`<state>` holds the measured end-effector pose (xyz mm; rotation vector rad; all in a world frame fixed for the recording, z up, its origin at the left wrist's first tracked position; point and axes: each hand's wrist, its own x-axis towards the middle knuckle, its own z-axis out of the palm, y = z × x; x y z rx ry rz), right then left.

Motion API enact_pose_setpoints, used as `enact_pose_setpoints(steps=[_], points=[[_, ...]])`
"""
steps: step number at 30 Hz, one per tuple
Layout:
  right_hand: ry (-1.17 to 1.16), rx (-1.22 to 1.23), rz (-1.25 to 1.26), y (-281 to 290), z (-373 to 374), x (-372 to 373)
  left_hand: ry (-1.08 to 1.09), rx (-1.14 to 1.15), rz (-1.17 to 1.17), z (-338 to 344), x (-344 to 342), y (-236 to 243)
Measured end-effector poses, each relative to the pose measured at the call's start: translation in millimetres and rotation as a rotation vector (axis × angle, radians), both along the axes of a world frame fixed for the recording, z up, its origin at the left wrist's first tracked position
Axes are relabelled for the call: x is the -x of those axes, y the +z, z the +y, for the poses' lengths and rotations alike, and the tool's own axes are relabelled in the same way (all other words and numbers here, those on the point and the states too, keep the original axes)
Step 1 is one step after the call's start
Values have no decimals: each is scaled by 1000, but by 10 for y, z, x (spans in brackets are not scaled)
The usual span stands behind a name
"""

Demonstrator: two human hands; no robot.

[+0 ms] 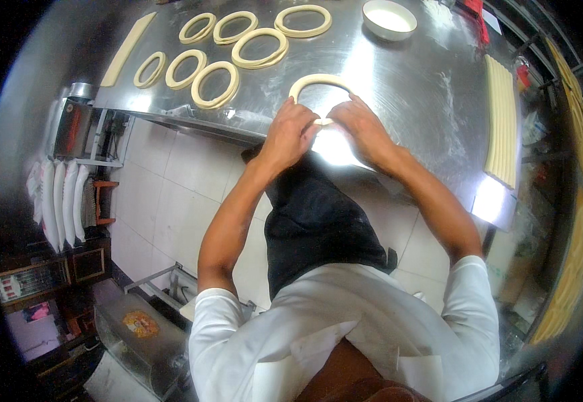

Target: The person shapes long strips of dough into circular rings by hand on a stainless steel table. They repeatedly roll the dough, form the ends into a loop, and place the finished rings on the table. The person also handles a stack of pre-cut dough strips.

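Near the front edge of the steel table (405, 87), my left hand (290, 134) and my right hand (360, 127) pinch the two ends of a pale dough strip (319, 78) curved into a loop. The ends meet between my fingers at the bottom of the loop. Several finished-looking dough rings (259, 48) lie flat to the upper left. A white bowl (389, 19) of white contents stands behind my right hand, at the far side of the table.
A long dough slab (126, 50) lies at the left end, parallel dough strips (499, 120) at the right. Beyond, a rack of yellow strips (576, 134) runs along the right. At left are stacked white sacks (63, 201) and equipment (77, 124); a metal machine (141, 342) stands lower left.
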<state>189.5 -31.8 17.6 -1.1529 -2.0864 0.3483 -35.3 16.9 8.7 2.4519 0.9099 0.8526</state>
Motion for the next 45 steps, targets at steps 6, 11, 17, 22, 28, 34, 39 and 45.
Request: enact_pose_setpoints(steps=[6, 11, 17, 22, 28, 34, 39, 45], points=[[13, -3, 29, -82, 8, 42, 11, 84, -47, 11, -19, -48], [-2, -28, -63, -91, 33, 41, -76, 47, 70, 26, -25, 95], [-35, 16, 114, 17, -48, 70, -153, 88, 171, 129, 39, 231], [89, -40, 103, 11, -13, 52, -130, 190, 107, 224, 71, 115], [115, -157, 60, 62, 12, 92, -143, 218, 119, 244, 18, 122], [95, -124, 29, -6, -18, 58, -136, 218, 166, 201, -12, 202], [130, -208, -110, -29, 16, 28, -134, 212, 167, 189, -41, 206], [0, 148, -65, 148, -34, 77, -122, 168, 251, 140, 63, 367]])
